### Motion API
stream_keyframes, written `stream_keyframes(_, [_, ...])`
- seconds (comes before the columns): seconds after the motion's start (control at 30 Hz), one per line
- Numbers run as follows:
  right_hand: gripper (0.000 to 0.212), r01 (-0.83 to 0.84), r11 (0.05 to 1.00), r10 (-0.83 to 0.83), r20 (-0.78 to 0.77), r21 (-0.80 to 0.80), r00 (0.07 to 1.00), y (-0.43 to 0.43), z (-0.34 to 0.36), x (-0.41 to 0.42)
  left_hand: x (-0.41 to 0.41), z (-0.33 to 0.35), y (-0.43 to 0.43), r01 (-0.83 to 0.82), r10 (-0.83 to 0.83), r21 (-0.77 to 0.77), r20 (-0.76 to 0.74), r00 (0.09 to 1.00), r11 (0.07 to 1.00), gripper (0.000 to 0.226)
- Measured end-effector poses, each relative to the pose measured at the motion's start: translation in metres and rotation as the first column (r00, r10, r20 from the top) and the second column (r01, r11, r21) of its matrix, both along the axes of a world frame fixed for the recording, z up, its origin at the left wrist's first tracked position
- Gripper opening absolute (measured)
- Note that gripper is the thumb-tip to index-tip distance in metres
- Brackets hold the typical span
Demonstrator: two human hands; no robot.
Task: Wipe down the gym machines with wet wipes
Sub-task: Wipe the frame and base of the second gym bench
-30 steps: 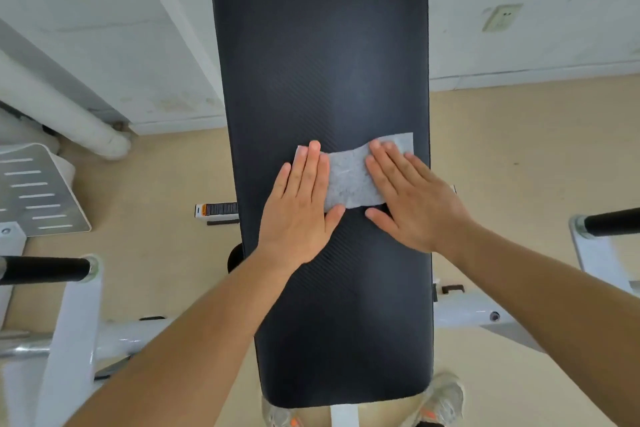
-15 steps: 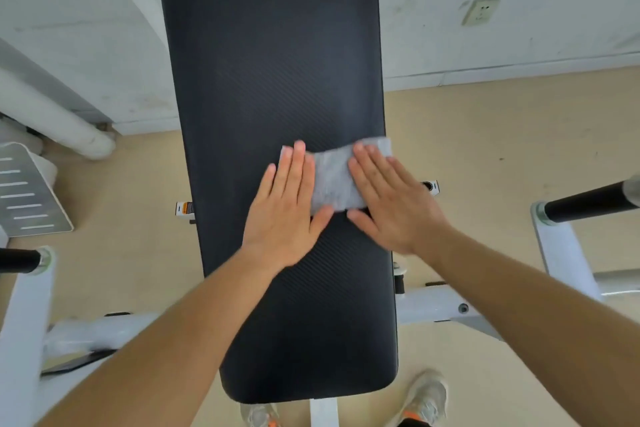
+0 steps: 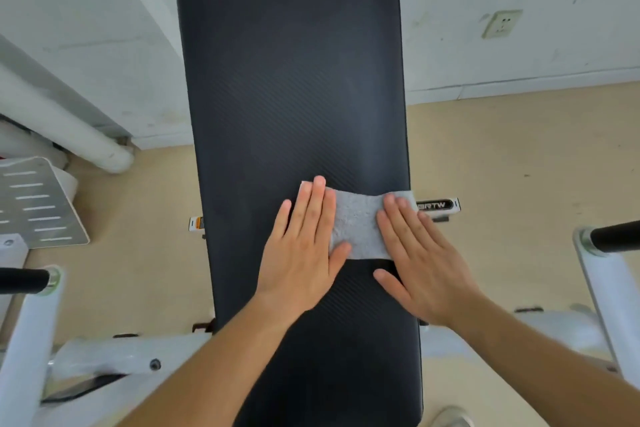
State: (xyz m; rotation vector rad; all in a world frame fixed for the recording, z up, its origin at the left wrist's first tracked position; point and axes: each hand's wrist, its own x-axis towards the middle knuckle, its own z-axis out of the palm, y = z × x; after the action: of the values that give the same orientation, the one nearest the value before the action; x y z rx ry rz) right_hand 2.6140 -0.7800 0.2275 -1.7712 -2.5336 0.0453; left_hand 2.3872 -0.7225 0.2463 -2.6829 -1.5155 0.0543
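A long black padded bench of a white-framed gym machine runs from the top of the view down to the bottom. A grey-white wet wipe lies flat across its right half, reaching the right edge. My left hand presses the wipe's left end with straight fingers. My right hand lies flat on the wipe's right end, partly over the pad's edge.
White frame tubes run under the bench on both sides. Black handles stick out at the left and right. A perforated metal plate and a white pipe sit at the left. A white wall with a socket stands behind.
Both hands with the wipe have shifted a little to the right on the pad, so the wipe's end now reaches the right edge. The view has swung sideways.
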Motion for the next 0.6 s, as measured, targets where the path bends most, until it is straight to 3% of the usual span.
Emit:
stream_keyframes(0.23, [0.078,-0.027,0.991,0.016,0.085,0.132,0.996,0.096,0.034,-0.019,-0.019,0.021,0.082,-0.138,0.134,0.169,0.031,0.99,0.976,0.08])
stream_keyframes(0.47, [0.082,-0.008,0.982,-0.002,0.054,0.186,0.999,0.136,0.058,-0.049,-0.029,0.032,0.101,-0.17,0.163,0.15,0.059,0.985,0.974,0.084])
stream_keyframes(0.6, [0.072,0.007,0.967,-0.007,0.001,0.255,1.0,0.135,0.056,-0.055,-0.031,0.027,0.103,-0.188,0.172,0.176,0.102,0.98,0.966,0.084])
